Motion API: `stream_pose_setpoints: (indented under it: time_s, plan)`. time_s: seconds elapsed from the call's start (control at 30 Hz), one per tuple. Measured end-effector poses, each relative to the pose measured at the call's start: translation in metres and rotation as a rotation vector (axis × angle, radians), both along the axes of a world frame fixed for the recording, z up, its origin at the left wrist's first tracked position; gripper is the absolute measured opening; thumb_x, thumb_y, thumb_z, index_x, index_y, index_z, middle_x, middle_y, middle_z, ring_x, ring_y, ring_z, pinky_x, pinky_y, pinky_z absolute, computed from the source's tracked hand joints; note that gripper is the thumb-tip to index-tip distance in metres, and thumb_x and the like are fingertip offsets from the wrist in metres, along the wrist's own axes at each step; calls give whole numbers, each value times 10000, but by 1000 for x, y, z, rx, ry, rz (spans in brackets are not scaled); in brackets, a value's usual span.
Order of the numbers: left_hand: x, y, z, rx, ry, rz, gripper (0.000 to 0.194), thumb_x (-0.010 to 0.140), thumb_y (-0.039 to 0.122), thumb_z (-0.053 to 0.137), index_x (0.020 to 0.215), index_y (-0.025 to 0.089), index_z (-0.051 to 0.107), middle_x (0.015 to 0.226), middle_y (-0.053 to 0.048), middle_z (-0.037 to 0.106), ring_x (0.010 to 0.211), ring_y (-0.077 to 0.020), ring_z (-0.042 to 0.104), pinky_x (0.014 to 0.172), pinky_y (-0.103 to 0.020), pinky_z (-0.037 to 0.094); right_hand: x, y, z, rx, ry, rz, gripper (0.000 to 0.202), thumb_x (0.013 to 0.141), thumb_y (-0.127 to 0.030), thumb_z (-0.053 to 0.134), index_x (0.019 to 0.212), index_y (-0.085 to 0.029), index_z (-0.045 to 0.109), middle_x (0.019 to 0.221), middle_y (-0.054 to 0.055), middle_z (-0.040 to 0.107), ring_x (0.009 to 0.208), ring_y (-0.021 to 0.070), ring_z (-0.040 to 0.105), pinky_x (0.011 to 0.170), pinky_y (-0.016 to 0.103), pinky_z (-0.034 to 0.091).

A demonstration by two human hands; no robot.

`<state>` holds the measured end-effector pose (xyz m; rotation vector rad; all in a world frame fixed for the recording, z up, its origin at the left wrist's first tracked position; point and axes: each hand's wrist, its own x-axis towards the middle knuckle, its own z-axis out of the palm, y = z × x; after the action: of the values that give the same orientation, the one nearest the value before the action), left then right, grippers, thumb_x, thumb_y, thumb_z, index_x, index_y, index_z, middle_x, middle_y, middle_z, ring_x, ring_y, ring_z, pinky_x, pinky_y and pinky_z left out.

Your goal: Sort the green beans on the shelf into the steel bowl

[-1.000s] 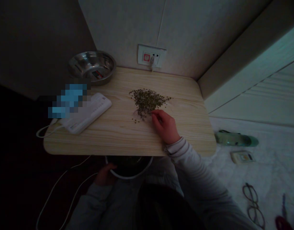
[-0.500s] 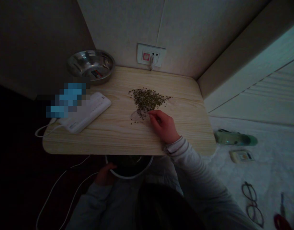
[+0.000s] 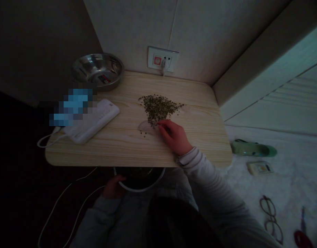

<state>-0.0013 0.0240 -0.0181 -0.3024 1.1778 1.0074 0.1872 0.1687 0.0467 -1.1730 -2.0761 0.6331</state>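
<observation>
A spread of small green beans (image 3: 160, 106) lies on the wooden table (image 3: 117, 148). My right hand (image 3: 175, 136) pinches the edge of a thin, clear plastic piece (image 3: 146, 126) at the near side of the beans, and a few beans lie on or beside it. Below the table's front edge, my left hand (image 3: 114, 187) grips the rim of a dark bowl with a pale edge (image 3: 140, 189). The table partly hides this bowl, and its contents are too dark to make out.
A steel bowl (image 3: 98, 70) stands at the back left, near a white power strip (image 3: 93, 120) and a blurred blue object. A socket (image 3: 163, 59) is on the wall. Right of the table lie a green bottle (image 3: 254, 148), a small box and glasses (image 3: 271, 218).
My right hand and the clear plastic piece have shifted slightly left and toward me. Loose beans near the plastic have moved a little. My left hand keeps its place on the bowl.
</observation>
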Motion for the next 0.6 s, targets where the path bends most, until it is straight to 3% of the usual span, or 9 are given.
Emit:
stream_pose_setpoints:
  time_s: [0.33,0.6]
  plan:
    - [1,1,2,-7,19,-5,202,548,33,481,553,143,651,645,-56,693,916,-286,574,823,-420,444,0,-1,2,-28,12,58,218,801,-261,409,934,-163,551,687,14,575,591,98,505,572,217,407]
    - [0,1,1,-33,57,-25,210,545,25,490,585,146,657,742,-56,701,930,-296,565,816,-425,451,0,-2,2,-37,4,95,219,800,-263,407,937,-168,549,699,15,579,613,101,516,584,216,409]
